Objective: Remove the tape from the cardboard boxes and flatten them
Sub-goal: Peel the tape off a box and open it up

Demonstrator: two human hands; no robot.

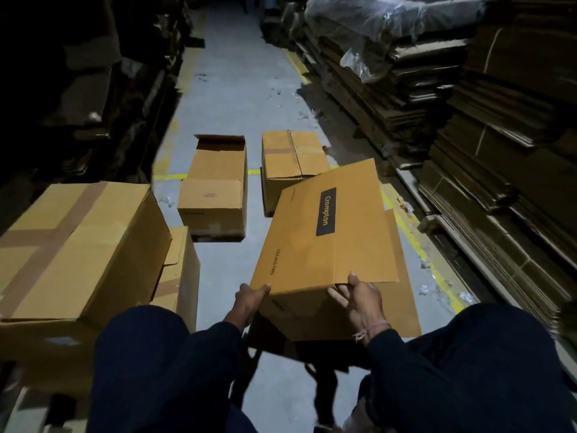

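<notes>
Warehouse aisle floor [237, 89]: both hands' fingers [338, 300] grip Crompton box [324, 232], long axis pointing away.

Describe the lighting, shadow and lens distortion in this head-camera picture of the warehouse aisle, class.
Head view: light falls mainly on the centre, so the held Crompton box and the grey floor read clearly; the left shelving sinks into near-black shadow; the wide-angle lens bows the flattened cardboard stacks at right; the left hand and right hand look slightly soft.
</notes>
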